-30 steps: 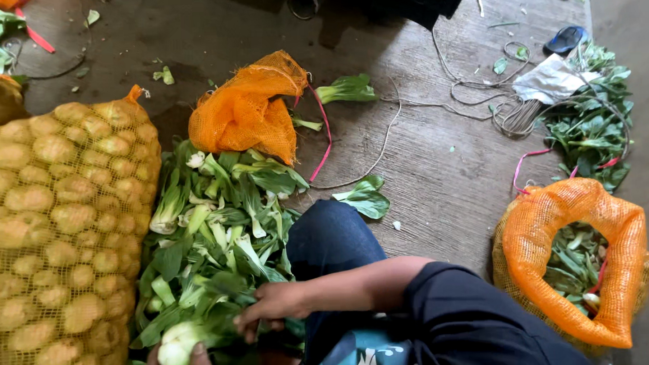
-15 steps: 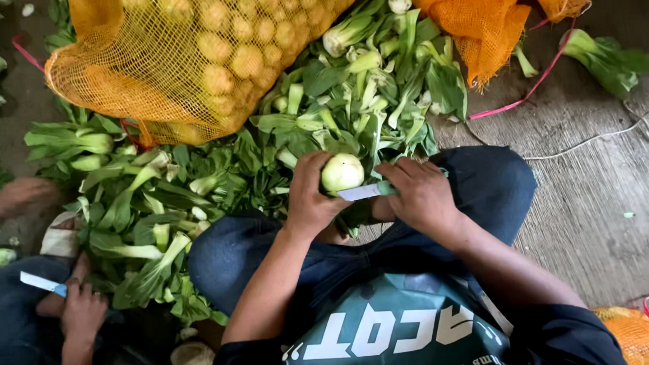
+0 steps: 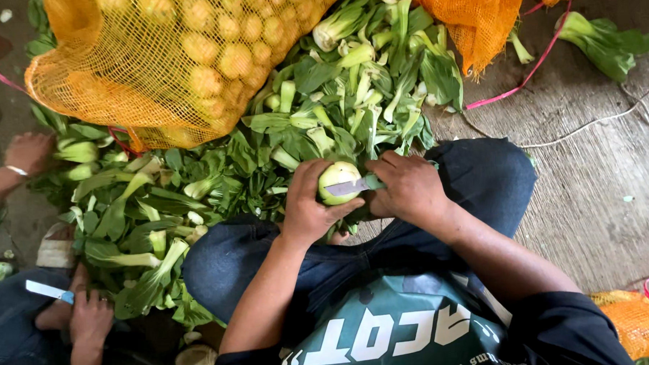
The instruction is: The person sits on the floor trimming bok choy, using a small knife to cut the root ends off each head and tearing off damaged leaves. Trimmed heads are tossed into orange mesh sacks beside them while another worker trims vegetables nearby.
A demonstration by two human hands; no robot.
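Fingers of the left hand (image 3: 312, 204) are wrapping around a pale green bok choy stalk (image 3: 337, 182), steadying it over the lap, while the right hand (image 3: 409, 189) is gripping a small knife (image 3: 355, 186), its blade pressing flat across the stalk's cut base.

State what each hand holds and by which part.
Left hand cups the bok choy around its pale base; right hand grips the knife by its handle.

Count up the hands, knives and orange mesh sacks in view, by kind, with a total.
Hands: 4, the wearer's left hand and right hand, plus two of a co-worker
Knives: 2
Orange mesh sacks: 3
Total: 9
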